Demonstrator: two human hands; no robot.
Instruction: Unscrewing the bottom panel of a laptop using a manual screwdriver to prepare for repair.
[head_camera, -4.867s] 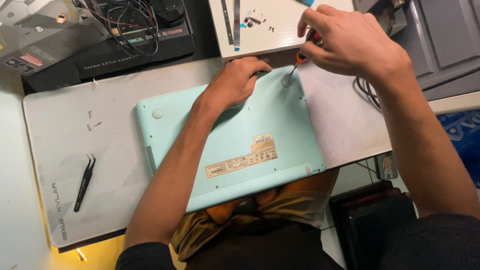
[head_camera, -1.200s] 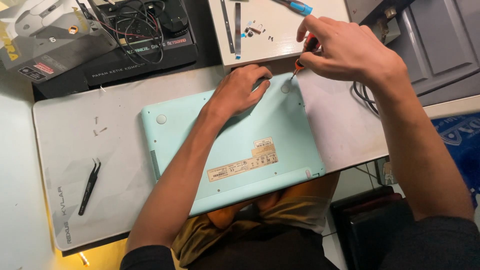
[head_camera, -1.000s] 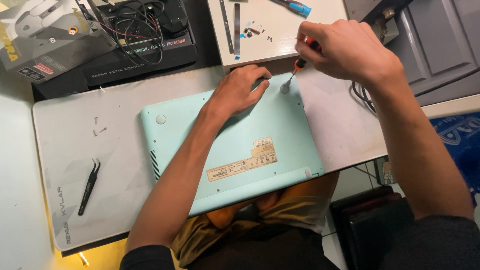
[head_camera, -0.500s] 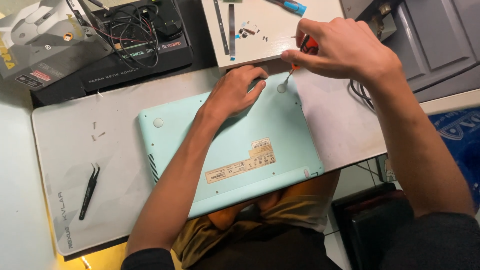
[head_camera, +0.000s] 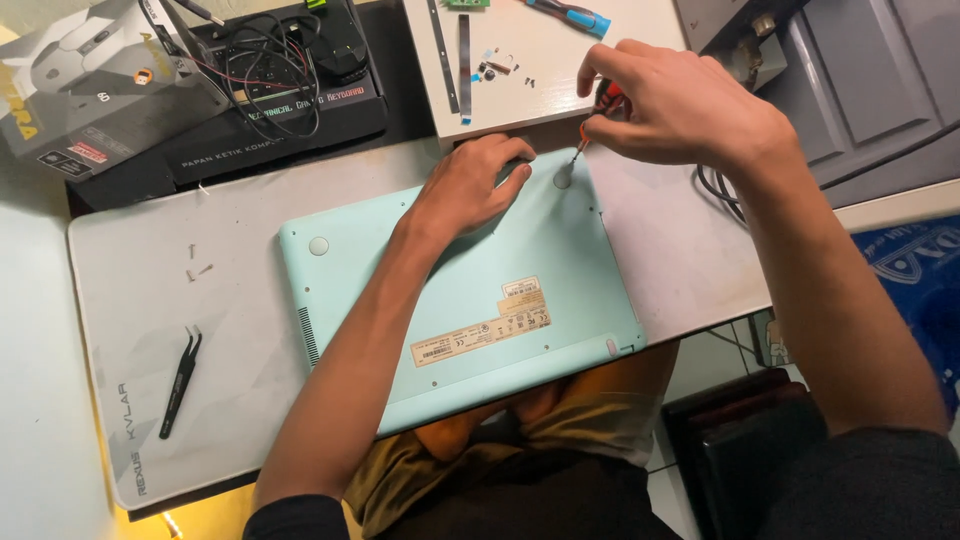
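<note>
Left hand (head_camera: 468, 188) flat, open, bracing upturned laptop (head_camera: 470, 300); right hand (head_camera: 680, 105) pinching screwdriver (head_camera: 592, 125) at 1 o'clock corner; tilted tip risks stripping screw (head_camera: 563, 180).

A grey desk mat (head_camera: 650, 270) carries the mint laptop (head_camera: 500, 300), black tweezers (head_camera: 180, 382) and loose screws (head_camera: 198, 268).

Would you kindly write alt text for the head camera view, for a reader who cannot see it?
A right hand holds a small screwdriver at the far corner of an upturned mint-green laptop, while the left hand presses on its base. Black tweezers lie on the grey mat to the left.
</note>
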